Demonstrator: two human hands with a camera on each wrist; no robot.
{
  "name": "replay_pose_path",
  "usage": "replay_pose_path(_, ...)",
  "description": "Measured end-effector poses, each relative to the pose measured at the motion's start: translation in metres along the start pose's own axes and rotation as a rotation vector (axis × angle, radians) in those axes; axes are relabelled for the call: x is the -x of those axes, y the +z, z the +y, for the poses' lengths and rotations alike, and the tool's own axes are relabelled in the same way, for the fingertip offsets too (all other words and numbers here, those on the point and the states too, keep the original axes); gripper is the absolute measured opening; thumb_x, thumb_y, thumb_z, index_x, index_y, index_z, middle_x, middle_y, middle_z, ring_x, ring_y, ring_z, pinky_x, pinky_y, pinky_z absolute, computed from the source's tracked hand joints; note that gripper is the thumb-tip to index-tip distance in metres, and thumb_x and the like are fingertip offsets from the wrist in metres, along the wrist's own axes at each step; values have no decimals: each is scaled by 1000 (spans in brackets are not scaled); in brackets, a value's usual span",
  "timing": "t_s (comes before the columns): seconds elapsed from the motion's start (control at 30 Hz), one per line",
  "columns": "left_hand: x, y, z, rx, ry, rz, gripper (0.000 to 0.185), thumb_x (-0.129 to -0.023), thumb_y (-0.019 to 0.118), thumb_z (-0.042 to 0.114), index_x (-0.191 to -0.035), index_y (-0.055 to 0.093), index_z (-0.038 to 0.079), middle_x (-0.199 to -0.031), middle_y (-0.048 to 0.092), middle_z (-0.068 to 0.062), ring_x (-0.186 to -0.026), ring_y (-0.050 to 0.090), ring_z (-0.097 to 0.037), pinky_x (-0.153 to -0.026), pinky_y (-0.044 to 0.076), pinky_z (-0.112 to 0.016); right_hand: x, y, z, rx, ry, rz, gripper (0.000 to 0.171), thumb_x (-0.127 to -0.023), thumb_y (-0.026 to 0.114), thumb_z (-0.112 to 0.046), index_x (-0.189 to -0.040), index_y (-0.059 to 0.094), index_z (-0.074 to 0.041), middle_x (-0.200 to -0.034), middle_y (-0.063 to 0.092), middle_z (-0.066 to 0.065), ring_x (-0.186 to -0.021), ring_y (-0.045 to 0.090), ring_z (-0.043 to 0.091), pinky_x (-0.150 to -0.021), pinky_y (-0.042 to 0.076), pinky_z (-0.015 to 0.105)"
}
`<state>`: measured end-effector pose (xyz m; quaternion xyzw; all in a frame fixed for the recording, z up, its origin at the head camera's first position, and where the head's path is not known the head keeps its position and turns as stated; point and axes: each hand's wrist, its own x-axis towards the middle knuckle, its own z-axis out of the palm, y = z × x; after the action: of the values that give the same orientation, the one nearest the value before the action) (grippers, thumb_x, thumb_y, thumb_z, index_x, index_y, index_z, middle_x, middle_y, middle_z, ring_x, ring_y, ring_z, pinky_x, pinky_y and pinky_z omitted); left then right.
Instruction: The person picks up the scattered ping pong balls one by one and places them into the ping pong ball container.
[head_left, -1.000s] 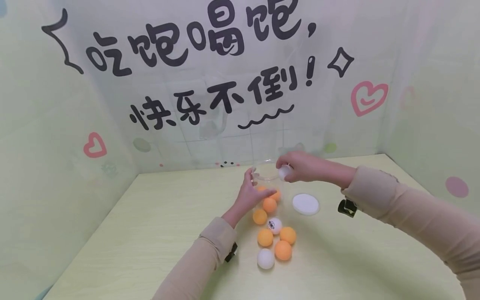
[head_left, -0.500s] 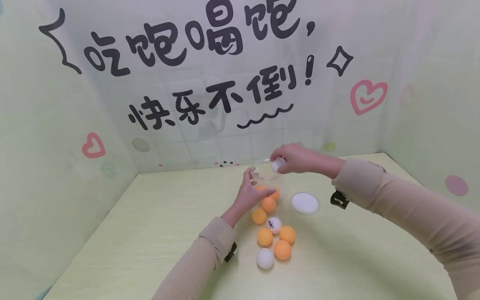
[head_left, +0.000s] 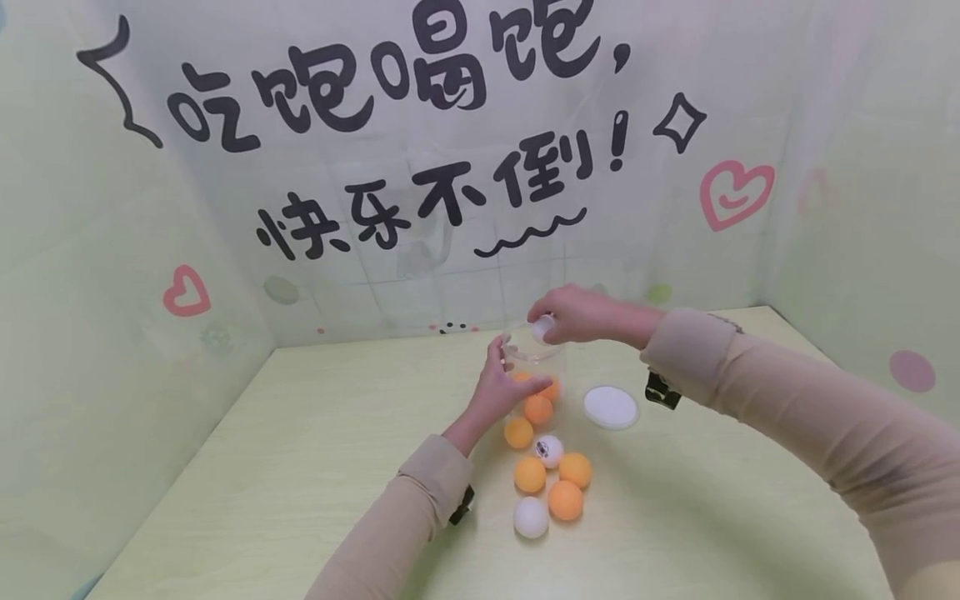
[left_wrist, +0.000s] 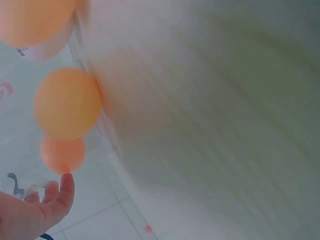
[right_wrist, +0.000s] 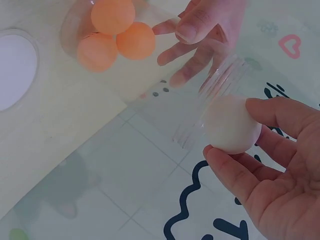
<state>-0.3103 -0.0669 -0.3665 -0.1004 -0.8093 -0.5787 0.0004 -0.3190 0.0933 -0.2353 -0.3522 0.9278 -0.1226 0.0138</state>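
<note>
My left hand (head_left: pixel 501 387) holds a clear plastic jar (head_left: pixel 553 362) around its side, with the jar standing on the table. Inside it, three orange ping-pong balls (right_wrist: pixel 113 16) lie at the bottom. A plain white ping-pong ball (right_wrist: pixel 231 125) is pinched between the thumb and fingers of my right hand (head_left: pixel 581 315), right at the jar's open mouth. In the right wrist view, the threaded rim (right_wrist: pixel 225 75) is beside that ball. Part of the left hand (left_wrist: pixel 40 212) also shows at the lower left of the left wrist view.
A round white lid (head_left: pixel 611 407) lies flat to the right of the jar. In front of the jar, several loose balls rest on the table (head_left: pixel 337 467), among them an orange ball (head_left: pixel 566 501), a white ball (head_left: pixel 531 517) and a printed white ball (head_left: pixel 549 451). A printed curtain (head_left: pixel 420 283) hangs behind.
My right hand has moved left with the white ball, from beside the jar's rim to over its mouth. The left hand and jar have stayed in place.
</note>
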Motion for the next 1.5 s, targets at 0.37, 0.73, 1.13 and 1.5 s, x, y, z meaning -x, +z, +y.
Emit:
replay_pose_path(0.37, -1, 0, -2, -10, 8, 4, 99, -72, 77, 33, -144, 13, 11, -145, 29, -15, -128, 34, -36, -101, 35, -49, -8, 7, -6, 80, 9, -94, 29, -82, 59, -5, -110, 62, 1, -108, 64, 14, -99, 57, 28, -89, 46, 40)
replay_pose_path(0.73, -4, 0, -3, -14, 19, 14, 96, -72, 77, 29, -143, 15, 11, -143, 32, -15, -127, 36, -36, -100, 37, -48, -5, 6, -6, 70, -25, -50, 27, -82, 59, -5, -108, 62, 2, -106, 64, 15, -98, 57, 30, -87, 46, 41)
replay_pose_path(1.13, -3, 0, -3, -15, 9, 21, 98, -71, 78, 31, -144, 14, 11, -143, 32, -13, -127, 35, -35, -100, 37, -47, 18, 4, -9, 63, -109, 98, 23, -82, 59, -1, -104, 64, 4, -103, 65, 15, -95, 59, 29, -85, 48, 40)
replay_pose_path(1.5, -3, 1, -1, -21, 6, 19, 96, -73, 77, 30, -143, 14, 12, -144, 30, -15, -127, 35, -35, -100, 37, -47, 58, 30, -11, -12, -205, 243, 22, -80, 64, 0, -102, 64, 0, -98, 64, 10, -88, 60, 23, -77, 51, 36)
